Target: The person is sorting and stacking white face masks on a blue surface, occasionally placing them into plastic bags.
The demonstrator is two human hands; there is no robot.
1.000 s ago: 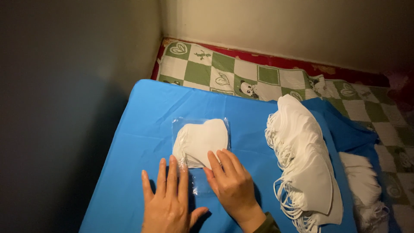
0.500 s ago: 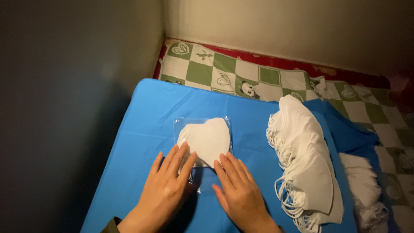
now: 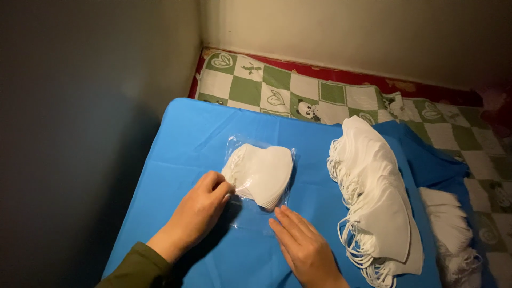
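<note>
The bag of masks (image 3: 260, 173) lies on the table cover (image 3: 181, 138); the left hand (image 3: 200, 210) touches its left edge, the right hand (image 3: 304, 248) lies before it, and the mask stack (image 3: 376, 197) lies to its right.
</note>
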